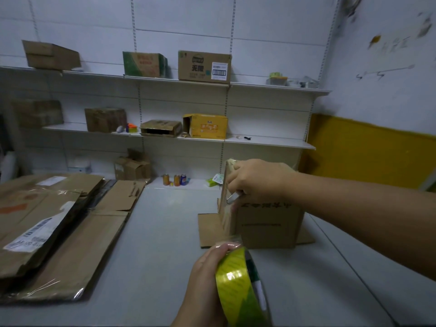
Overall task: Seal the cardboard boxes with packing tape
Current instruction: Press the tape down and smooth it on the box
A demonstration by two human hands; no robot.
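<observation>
Box (269, 223) stands on table (153, 232), bottom flaps splayed flat. Right hand (257, 180) curls over the box's top left edge, pinching a small metal item (232, 197) too blurred to identify. In front of the box, left hand (207, 277) grips the yellow-green tape roll (238, 286), partly cut off by the frame edge.

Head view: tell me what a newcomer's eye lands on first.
The yellow-and-green tape roll, gripped by the left hand at the bottom centre, stands out most, its clear strip running up to the upright cardboard box right of centre. The right hand sits at that box's top left edge, fingers curled on a small metal tool. A stack of flattened cardboard covers the table's left side.
</observation>
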